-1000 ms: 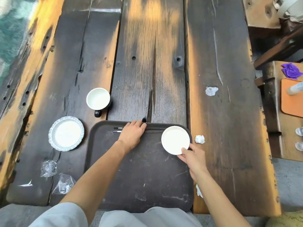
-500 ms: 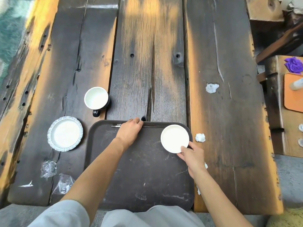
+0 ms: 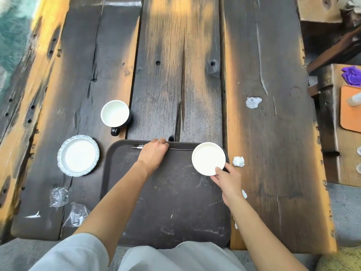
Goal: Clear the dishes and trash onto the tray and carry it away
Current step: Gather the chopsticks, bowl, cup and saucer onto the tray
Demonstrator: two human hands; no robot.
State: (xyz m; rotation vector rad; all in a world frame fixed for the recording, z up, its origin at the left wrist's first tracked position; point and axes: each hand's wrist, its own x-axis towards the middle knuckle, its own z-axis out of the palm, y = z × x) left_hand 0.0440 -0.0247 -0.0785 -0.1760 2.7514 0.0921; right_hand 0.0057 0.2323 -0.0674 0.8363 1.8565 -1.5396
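A dark tray (image 3: 168, 208) lies on the plank table in front of me. My left hand (image 3: 154, 153) rests curled over a pair of black chopsticks (image 3: 181, 148) along the tray's far edge. My right hand (image 3: 227, 178) grips the near rim of a small white dish (image 3: 207, 157) sitting in the tray's far right corner. Off the tray to the left stand a black mug (image 3: 115, 115) with a white inside and a blue-rimmed plate (image 3: 78, 155). A crumpled napkin ball (image 3: 238, 161) lies just right of the tray.
Two clear plastic wrappers (image 3: 59, 196) (image 3: 77, 215) lie near the table's front left. A flat white scrap (image 3: 253, 102) sits on the right plank. A side table (image 3: 347, 122) with an orange mat and purple cloth stands to the right.
My left hand slid the chopsticks toward the tray's far rim and curled over them. My right hand nudged the white dish slightly farther into the corner.
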